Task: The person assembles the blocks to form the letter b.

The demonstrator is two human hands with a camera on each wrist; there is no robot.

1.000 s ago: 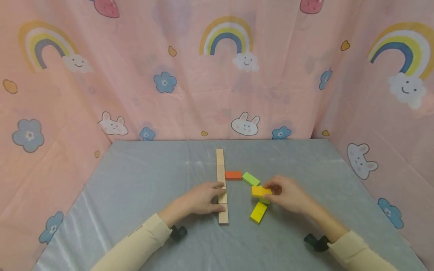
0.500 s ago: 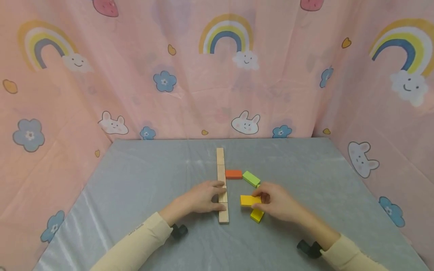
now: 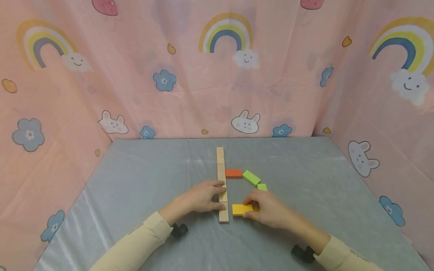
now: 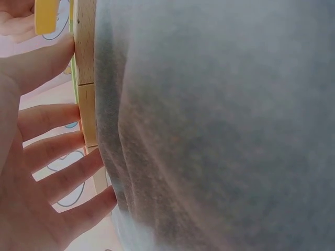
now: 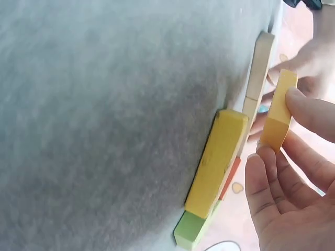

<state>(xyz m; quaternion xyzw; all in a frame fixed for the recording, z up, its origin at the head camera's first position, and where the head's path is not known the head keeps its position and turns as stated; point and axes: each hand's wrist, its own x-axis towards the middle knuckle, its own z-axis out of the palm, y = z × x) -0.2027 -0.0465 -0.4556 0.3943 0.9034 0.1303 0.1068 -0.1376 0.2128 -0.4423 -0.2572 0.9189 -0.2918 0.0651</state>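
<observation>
My right hand (image 3: 271,211) pinches a yellow-orange wooden block (image 3: 240,210) between thumb and fingers, just right of the near end of a row of plain wooden blocks (image 3: 220,156). In the right wrist view the held block (image 5: 279,112) hangs above the cloth. My left hand (image 3: 202,196) touches the row's top and side with thumb and fingers fairly straight and spread, as the left wrist view also shows. From the row, an orange-red block (image 3: 234,173) and two light green blocks (image 3: 251,178) curve rightward. A yellow block (image 5: 217,162) continues the curve, mostly hidden behind my right hand in the head view.
Grey cloth (image 3: 152,165) covers the table. Pink printed curtains (image 3: 200,94) rise along its back and both sides. Dark wrist devices (image 3: 179,230) show beneath both cuffs.
My right hand has carried the yellow-orange block left and nearer to me, from over the second green block to beside the plain row. My left hand has stayed in place.
</observation>
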